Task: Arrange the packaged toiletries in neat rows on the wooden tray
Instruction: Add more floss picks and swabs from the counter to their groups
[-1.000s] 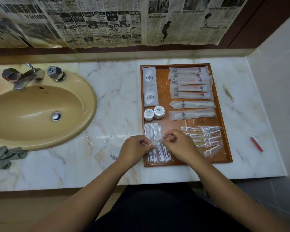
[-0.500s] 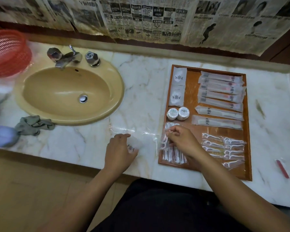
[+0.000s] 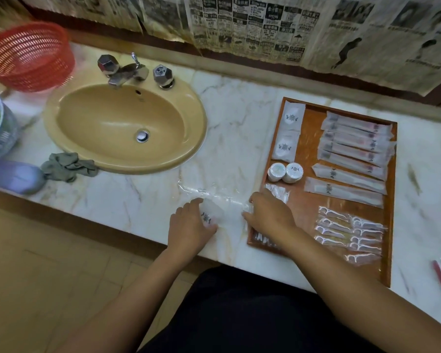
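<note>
On the marble counter (image 3: 227,138), left hand (image 3: 191,231) grasps logo packet (image 3: 210,215), right hand (image 3: 271,217) clear packet (image 3: 247,209).

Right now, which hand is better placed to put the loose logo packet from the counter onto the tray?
Left, probably. The left hand holds the logo packet on the marble counter, beside the wooden tray. The right hand is occupied at the tray's left edge.

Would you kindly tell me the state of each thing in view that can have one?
wooden tray: partly filled.
left hand: gripping logo packet on the counter.
right hand: pinching crinkled packet at the wooden tray's left edge.
round tubs: lidded, upright, side by side.
floss picks: wrapped, in two columns.
tap: no water running.
sink: empty.
</note>
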The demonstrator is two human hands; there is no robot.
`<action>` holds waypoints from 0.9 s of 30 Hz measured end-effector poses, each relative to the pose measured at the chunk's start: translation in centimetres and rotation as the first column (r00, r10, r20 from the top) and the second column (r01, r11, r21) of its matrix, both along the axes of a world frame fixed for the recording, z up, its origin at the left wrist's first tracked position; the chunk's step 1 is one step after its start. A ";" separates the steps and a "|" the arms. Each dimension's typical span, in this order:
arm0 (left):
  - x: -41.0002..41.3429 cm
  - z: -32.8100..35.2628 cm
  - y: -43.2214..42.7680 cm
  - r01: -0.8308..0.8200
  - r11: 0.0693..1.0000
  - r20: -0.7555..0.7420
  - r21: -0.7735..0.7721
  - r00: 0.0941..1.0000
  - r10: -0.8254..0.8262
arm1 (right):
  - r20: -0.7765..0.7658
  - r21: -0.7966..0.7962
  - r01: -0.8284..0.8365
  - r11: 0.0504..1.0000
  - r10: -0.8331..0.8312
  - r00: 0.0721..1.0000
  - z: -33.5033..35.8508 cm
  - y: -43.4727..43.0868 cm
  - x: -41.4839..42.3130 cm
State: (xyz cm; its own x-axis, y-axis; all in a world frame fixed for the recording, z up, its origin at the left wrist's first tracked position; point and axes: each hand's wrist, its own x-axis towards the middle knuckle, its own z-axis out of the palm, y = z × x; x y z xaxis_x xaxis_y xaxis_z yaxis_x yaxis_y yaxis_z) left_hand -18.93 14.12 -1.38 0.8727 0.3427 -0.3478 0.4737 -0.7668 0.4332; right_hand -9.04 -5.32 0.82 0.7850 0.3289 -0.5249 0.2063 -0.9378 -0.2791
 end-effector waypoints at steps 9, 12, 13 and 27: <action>-0.3 2.4 1.5 -0.215 0.956 0.044 -0.201 0.973 0.228 | 0.085 -0.200 -0.042 0.979 0.060 0.995 -0.1 1.9 -0.2; -0.4 2.4 1.4 -0.233 0.946 0.044 -0.226 0.968 0.248 | 0.089 -0.202 -0.030 0.979 0.049 0.995 -0.1 2.3 -0.3; -0.4 2.5 1.2 -0.231 0.943 0.049 -0.237 0.967 0.250 | 0.083 -0.200 -0.030 0.979 0.047 0.995 -0.1 2.4 -0.4; 4.4 4.1 -2.5 -0.124 0.944 0.159 -0.306 0.971 0.179 | -0.193 0.326 0.503 0.800 -0.464 0.864 2.1 -1.8 1.2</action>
State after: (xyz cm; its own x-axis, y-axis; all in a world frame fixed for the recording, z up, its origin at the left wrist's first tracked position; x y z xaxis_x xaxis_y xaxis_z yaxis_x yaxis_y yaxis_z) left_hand -14.52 11.60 2.74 0.8762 0.3832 -0.2922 0.4660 -0.5193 0.7164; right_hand -7.82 -7.09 2.90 0.8423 0.0979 -0.5301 -0.2941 -0.7406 -0.6042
